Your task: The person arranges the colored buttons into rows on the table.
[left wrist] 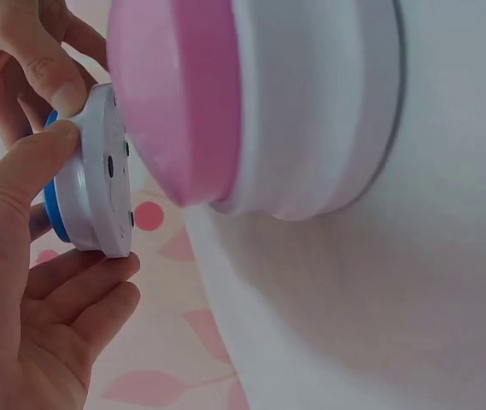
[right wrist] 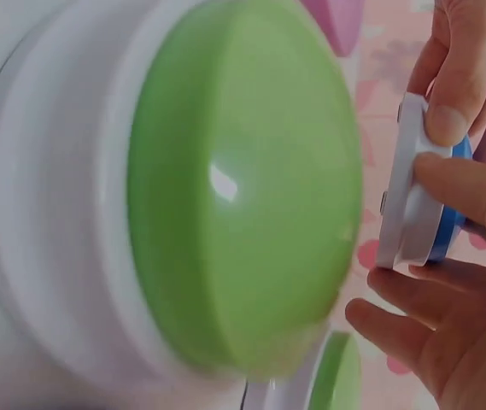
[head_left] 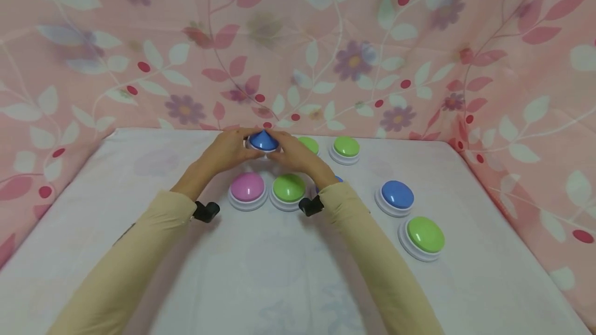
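My left hand (head_left: 229, 151) pinches the blue-domed button (head_left: 264, 142) between thumb and fingers. Closer to me than that hand, a pink button (head_left: 248, 187) sits on the white cloth (head_left: 279, 278). The blue-domed button is between my hands, raised off the cloth. A green button (head_left: 289, 188) lies on my side of my right hand (head_left: 298, 155), which pinches the raised one too. Just past that hand come a half-hidden green button (head_left: 309, 144), a mostly covered blue button (head_left: 339, 179) by my wrist, then another green button (head_left: 346, 146); farther right, a second blue button (head_left: 397, 194) and the rightmost green button (head_left: 426, 234).
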A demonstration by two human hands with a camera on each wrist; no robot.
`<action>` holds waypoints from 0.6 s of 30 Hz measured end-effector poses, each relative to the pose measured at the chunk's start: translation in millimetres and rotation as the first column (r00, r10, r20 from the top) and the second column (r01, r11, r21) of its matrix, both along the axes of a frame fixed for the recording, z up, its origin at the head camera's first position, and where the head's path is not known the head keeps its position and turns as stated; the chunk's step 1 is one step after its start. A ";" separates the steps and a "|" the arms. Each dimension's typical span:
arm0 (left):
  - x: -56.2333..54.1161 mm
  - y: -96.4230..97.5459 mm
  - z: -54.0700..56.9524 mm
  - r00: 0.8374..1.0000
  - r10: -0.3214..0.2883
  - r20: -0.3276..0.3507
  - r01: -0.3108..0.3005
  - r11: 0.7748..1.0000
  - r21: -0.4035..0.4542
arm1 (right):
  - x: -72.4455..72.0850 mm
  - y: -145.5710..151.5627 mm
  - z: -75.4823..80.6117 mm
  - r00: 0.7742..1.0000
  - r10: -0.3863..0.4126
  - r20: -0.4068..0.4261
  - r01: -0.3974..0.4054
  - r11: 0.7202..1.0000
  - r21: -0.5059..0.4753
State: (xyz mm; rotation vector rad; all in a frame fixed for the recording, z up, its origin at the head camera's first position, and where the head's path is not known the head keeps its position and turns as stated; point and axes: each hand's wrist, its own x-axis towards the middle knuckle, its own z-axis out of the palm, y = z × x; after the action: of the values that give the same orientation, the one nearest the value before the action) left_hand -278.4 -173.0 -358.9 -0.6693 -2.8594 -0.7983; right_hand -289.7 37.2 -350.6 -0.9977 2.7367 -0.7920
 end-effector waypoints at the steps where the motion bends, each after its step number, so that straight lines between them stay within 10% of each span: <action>1: 1.2 1.8 2.4 1.000 0.000 -0.008 0.000 1.000 -0.003 | -0.1 3.0 0.8 1.000 0.003 -0.002 -0.003 1.000 -0.012; 18: 15.4 49.9 33.8 0.990 -0.142 -0.017 0.141 0.989 -0.055 | 12.5 65.9 27.6 0.998 -0.004 -0.070 0.003 1.000 -0.010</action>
State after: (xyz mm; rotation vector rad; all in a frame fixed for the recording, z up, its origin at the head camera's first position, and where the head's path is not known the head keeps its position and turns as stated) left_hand -263.0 -123.1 -325.1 -0.8902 -2.8492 -0.7286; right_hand -277.2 103.0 -322.9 -1.0420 2.7962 -0.7871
